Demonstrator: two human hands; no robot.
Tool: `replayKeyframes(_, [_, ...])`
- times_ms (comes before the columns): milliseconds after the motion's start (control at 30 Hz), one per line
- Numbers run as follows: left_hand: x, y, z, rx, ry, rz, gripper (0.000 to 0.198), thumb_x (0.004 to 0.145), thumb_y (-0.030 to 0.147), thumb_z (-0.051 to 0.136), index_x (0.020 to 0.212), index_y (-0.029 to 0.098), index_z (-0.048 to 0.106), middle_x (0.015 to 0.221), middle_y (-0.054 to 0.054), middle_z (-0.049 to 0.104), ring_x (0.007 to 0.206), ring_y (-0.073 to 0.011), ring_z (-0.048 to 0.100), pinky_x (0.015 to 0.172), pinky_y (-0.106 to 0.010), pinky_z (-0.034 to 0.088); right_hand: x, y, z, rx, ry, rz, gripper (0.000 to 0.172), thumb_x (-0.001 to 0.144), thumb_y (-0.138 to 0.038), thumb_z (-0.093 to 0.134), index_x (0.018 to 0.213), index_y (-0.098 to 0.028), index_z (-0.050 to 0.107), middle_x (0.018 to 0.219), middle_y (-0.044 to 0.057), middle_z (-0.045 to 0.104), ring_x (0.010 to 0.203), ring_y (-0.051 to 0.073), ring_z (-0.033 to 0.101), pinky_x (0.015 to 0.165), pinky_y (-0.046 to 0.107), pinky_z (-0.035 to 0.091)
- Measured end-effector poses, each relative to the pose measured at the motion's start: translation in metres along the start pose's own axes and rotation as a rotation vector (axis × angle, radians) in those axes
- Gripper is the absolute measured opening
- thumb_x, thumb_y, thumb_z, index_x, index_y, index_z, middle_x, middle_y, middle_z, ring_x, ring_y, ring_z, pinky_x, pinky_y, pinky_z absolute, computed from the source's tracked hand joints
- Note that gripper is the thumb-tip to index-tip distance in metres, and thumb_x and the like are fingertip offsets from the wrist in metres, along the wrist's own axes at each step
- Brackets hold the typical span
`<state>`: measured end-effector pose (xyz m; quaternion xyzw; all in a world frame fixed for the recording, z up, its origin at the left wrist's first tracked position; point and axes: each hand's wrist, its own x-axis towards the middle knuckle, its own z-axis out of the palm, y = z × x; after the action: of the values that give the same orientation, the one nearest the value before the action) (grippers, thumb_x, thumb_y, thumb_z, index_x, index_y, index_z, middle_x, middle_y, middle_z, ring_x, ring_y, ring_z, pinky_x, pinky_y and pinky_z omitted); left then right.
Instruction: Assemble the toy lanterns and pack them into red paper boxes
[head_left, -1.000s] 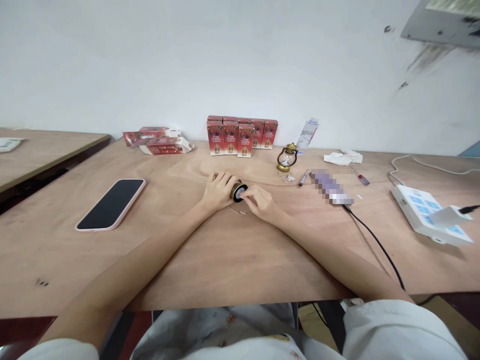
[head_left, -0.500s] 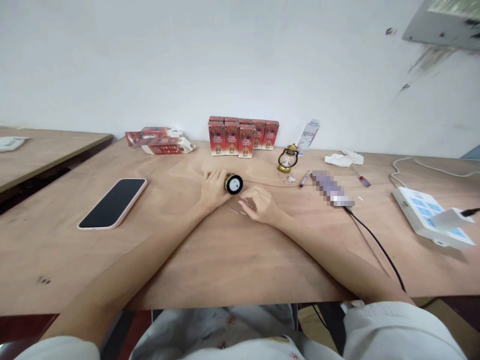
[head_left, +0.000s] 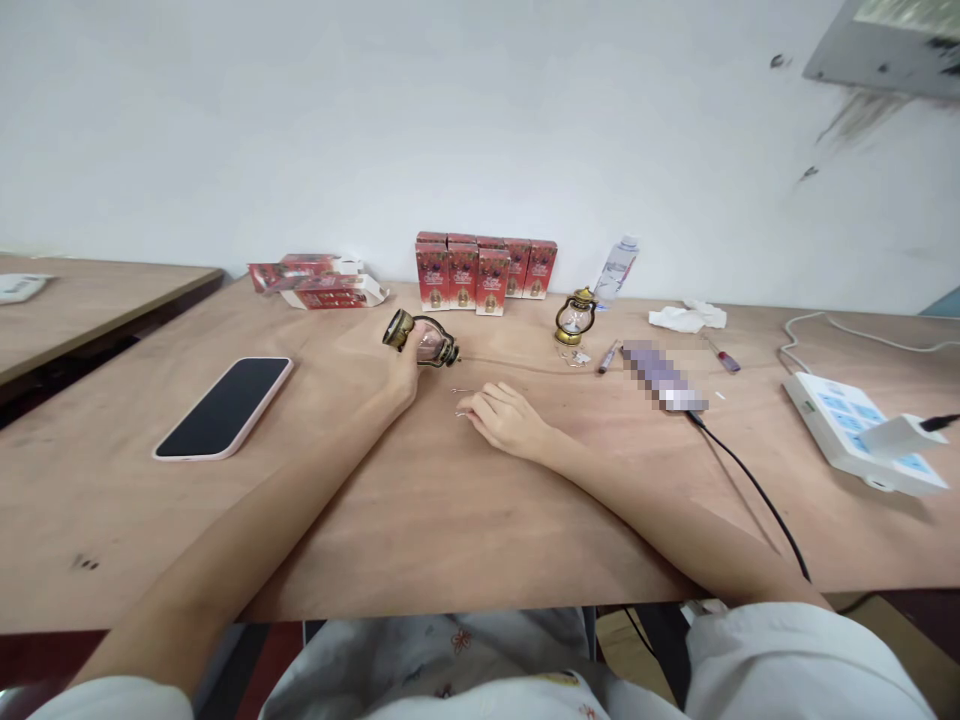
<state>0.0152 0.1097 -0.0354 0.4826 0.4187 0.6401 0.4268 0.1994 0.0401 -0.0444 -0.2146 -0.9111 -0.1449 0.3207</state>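
Observation:
My left hand [head_left: 405, 372] is wrapped round a small bronze lantern [head_left: 432, 343] with a clear globe. The lantern lies tilted on its side, its round base pointing up to the left and its top to the right. My right hand [head_left: 506, 418] rests low over the table just right of it, fingers drawn together. At its fingertips shows a thin metal wire [head_left: 460, 413], partly hidden by the fingers. Another thin wire piece [head_left: 459, 390] lies on the wood just beyond. A second lantern [head_left: 576, 318] stands upright at the back, small bits by its base.
Red printed boxes [head_left: 463, 278] stand against the wall; opened boxes [head_left: 330, 290] lie to their left. A phone [head_left: 225, 408] is at left. At right are a bottle [head_left: 619, 268], a marker-like tool [head_left: 608, 358], a cabled phone [head_left: 664, 375], tissue [head_left: 688, 317], a screwdriver [head_left: 726, 360] and a power strip [head_left: 855, 425].
My left hand has moved left and turned the lantern from base facing me to lying sideways. My right hand has shifted slightly left and down, its fingers closing over the wire pieces.

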Motion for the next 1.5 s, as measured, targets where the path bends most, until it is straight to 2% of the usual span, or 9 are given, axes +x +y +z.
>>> replayKeyframes(67, [-0.003, 0.003, 0.001, -0.055, -0.055, -0.048, 0.045, 0.071, 0.063, 0.055, 0.078, 0.019, 0.055, 0.078, -0.005, 0.065, 0.075, -0.0205, 0.064, 0.061, -0.031, 0.052, 0.000, 0.001, 0.001, 0.061, 0.087, 0.101, 0.018, 0.094, -0.015, 0.037, 0.099, -0.015, 0.053, 0.084, 0.008, 0.063, 0.075, 0.018, 0.056, 0.069, 0.029, 0.041])
replayKeyframes(167, [-0.012, 0.007, 0.007, -0.092, -0.171, -0.072, 0.041, 0.071, 0.060, 0.059, 0.077, 0.019, 0.056, 0.075, -0.004, 0.065, 0.070, -0.0192, 0.063, 0.058, -0.030, 0.051, -0.002, 0.004, 0.003, 0.193, 0.207, 0.280, 0.021, 0.096, -0.017, 0.032, 0.105, -0.014, 0.050, 0.088, 0.008, 0.060, 0.076, 0.016, 0.057, 0.068, 0.026, 0.044])
replayKeyframes(267, [-0.018, 0.009, 0.011, -0.116, -0.266, -0.091, 0.040, 0.074, 0.059, 0.057, 0.077, 0.019, 0.057, 0.074, -0.003, 0.064, 0.068, -0.0175, 0.062, 0.058, -0.028, 0.050, -0.003, 0.007, 0.004, 0.292, 0.247, 0.356, 0.020, 0.096, -0.020, 0.032, 0.103, -0.016, 0.050, 0.089, 0.007, 0.058, 0.071, 0.014, 0.056, 0.067, 0.026, 0.046])
replayKeyframes(500, [-0.017, 0.007, 0.011, -0.202, -0.248, -0.138, 0.038, 0.073, 0.055, 0.059, 0.079, 0.017, 0.059, 0.073, -0.002, 0.065, 0.064, -0.0149, 0.062, 0.054, -0.023, 0.049, -0.002, 0.006, 0.001, 0.355, 0.277, 0.354, 0.018, 0.096, -0.019, 0.032, 0.101, -0.018, 0.049, 0.085, 0.004, 0.054, 0.067, 0.012, 0.053, 0.068, 0.027, 0.046])
replayKeyframes(800, [-0.016, 0.006, 0.011, -0.233, -0.213, -0.163, 0.035, 0.072, 0.053, 0.059, 0.076, 0.018, 0.060, 0.071, -0.002, 0.066, 0.065, -0.0164, 0.063, 0.055, -0.024, 0.048, -0.002, 0.006, 0.001, 0.343, 0.283, 0.347, 0.017, 0.096, -0.018, 0.032, 0.101, -0.019, 0.048, 0.086, 0.005, 0.054, 0.069, 0.013, 0.053, 0.068, 0.027, 0.047])
replayKeyframes(1300, [-0.017, 0.007, 0.010, -0.304, -0.267, -0.159, 0.030, 0.079, 0.047, 0.056, 0.077, 0.017, 0.061, 0.070, -0.001, 0.066, 0.064, -0.0141, 0.063, 0.055, -0.022, 0.049, -0.002, 0.007, 0.001, 0.337, 0.259, 0.388, 0.019, 0.096, -0.019, 0.031, 0.100, -0.019, 0.049, 0.086, 0.005, 0.055, 0.067, 0.013, 0.053, 0.068, 0.029, 0.047])
replayKeyframes(1500, [-0.018, 0.011, 0.007, -0.436, -0.302, -0.314, 0.031, 0.078, 0.048, 0.058, 0.078, 0.017, 0.061, 0.075, -0.002, 0.067, 0.072, -0.0162, 0.065, 0.061, -0.025, 0.053, -0.004, 0.010, 0.006, 0.304, 0.255, 0.462, 0.018, 0.094, -0.020, 0.031, 0.101, -0.019, 0.048, 0.088, 0.007, 0.058, 0.080, 0.017, 0.058, 0.073, 0.032, 0.049])
